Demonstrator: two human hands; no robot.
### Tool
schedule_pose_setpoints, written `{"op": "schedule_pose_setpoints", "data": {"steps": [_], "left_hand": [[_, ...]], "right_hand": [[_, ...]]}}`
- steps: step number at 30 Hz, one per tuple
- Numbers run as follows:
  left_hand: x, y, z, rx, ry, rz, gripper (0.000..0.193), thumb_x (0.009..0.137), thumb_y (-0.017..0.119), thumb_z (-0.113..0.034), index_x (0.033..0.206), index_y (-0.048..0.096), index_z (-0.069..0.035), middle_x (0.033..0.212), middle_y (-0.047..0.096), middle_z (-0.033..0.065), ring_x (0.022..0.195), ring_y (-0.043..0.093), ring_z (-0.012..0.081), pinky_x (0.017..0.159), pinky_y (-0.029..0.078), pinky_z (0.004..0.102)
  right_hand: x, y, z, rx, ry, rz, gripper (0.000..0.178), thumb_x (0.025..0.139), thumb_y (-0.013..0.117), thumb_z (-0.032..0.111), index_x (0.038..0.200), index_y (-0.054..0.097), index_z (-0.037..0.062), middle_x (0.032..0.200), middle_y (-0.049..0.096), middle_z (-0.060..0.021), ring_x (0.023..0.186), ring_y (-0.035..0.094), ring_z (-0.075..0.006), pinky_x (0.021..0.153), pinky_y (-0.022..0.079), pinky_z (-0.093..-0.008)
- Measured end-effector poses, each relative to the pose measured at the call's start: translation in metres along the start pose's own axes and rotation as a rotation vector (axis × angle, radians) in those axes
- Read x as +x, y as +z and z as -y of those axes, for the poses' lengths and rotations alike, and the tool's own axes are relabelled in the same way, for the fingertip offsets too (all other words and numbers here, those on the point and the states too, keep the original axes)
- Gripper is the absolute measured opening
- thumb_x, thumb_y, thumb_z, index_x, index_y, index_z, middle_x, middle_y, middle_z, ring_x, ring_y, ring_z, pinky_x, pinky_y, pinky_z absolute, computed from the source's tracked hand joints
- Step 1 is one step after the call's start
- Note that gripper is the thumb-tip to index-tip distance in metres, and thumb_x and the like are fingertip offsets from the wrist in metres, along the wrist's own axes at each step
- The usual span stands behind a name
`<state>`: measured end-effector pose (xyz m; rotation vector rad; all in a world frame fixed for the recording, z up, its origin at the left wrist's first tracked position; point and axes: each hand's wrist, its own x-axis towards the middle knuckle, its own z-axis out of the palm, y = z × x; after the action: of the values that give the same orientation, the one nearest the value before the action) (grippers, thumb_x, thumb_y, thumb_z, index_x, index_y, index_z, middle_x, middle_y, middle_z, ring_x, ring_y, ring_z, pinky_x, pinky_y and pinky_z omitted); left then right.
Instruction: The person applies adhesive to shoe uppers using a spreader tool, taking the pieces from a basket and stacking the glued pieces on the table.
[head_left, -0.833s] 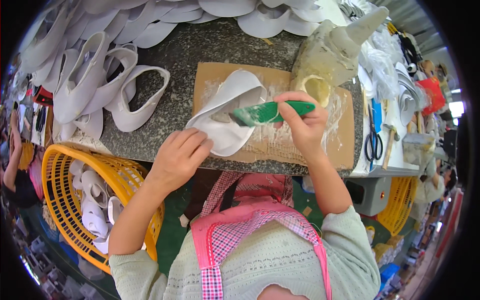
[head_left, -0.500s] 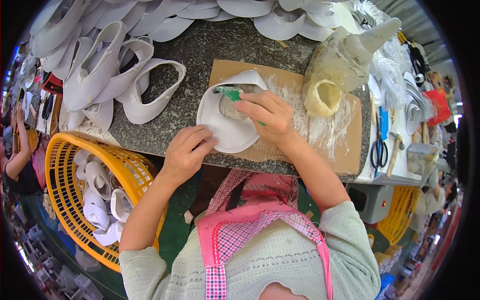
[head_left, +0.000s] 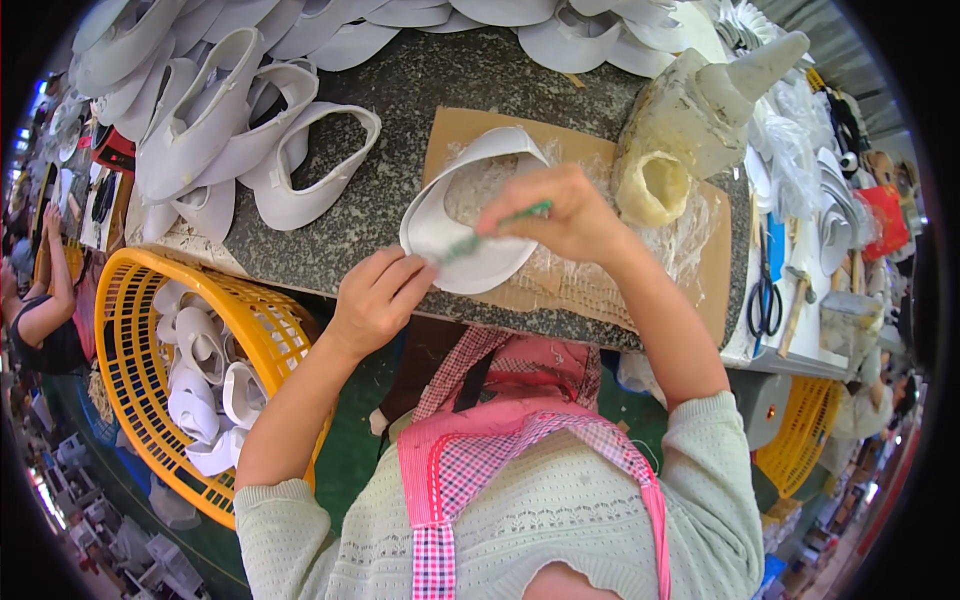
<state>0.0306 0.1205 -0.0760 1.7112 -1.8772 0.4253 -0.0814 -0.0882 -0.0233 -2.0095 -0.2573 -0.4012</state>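
Observation:
A white visor point(head_left: 500, 262), a closed band with a wide brim, lies on a sheet of brown cardboard point(head_left: 690, 290) at the table's front. My left hand point(head_left: 378, 300) pinches its left front edge between thumb and fingers. In my right hand point(head_left: 560, 215), closed and blurred by motion, is a small green brush point(head_left: 530, 211). The brush's head is over the brim, close to my left fingertips; the blur hides whether it touches. White, glue-like residue covers much of the cardboard. Right of the visor lies a crusted plastic bottle point(head_left: 690, 115) with a cone nozzle and a yellowish open mouth.
More white visors point(head_left: 310, 165) pile up at the table's left and back. A yellow basket point(head_left: 128, 300) holding several visors stands at the left front. Scissors point(head_left: 765, 305) and a hammer point(head_left: 797, 312) are at the right edge. Another person point(head_left: 50, 290) is far left.
My right hand has brought the brush from the band's upper left down to the front of the brim. The visor's front edge is lifted slightly less to view; my left hand keeps its place.

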Motion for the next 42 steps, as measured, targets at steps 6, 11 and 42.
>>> {"op": "schedule_pose_setpoints", "data": {"steps": [6, 11, 42], "left_hand": [[-0.001, 0.002, -0.001, -0.013, 0.000, 0.017, 0.027, 0.057, 0.060, -0.004, 0.083, 0.060, -0.001, 0.082, 0.055, 0.0083, 0.078, 0.056, 0.0237, 0.062, 0.049, 0.0311], [0.014, -0.004, 0.001, -0.008, 0.039, 0.021, 0.024, 0.058, 0.060, -0.004, 0.082, 0.059, -0.001, 0.082, 0.055, 0.0085, 0.080, 0.057, 0.0241, 0.062, 0.049, 0.0313], [-0.021, -0.193, 0.170, -0.863, -1.216, -1.192, 0.033, 0.083, 0.049, -0.005, 0.114, 0.044, 0.006, 0.108, 0.051, 0.0153, 0.093, 0.053, 0.0214, 0.081, 0.045, 0.0302]], "right_hand": [[-0.005, -0.016, 0.013, -0.120, -0.082, 0.225, 0.012, 0.066, 0.065, 0.002, 0.077, 0.064, 0.0071, 0.070, 0.060, -0.0063, 0.064, 0.058, -0.0202, 0.055, 0.043, -0.0286], [-0.006, -0.013, 0.006, -0.179, 0.029, 0.041, 0.013, 0.068, 0.063, 0.003, 0.080, 0.064, 0.0078, 0.076, 0.063, -0.0071, 0.071, 0.061, -0.0218, 0.063, 0.047, -0.0291], [-0.138, 0.012, 0.008, 0.743, 0.252, -0.771, 0.014, 0.077, 0.060, 0.006, 0.084, 0.056, -0.0048, 0.065, 0.058, -0.0087, 0.047, 0.051, -0.0100, 0.041, 0.040, -0.0201]]}}
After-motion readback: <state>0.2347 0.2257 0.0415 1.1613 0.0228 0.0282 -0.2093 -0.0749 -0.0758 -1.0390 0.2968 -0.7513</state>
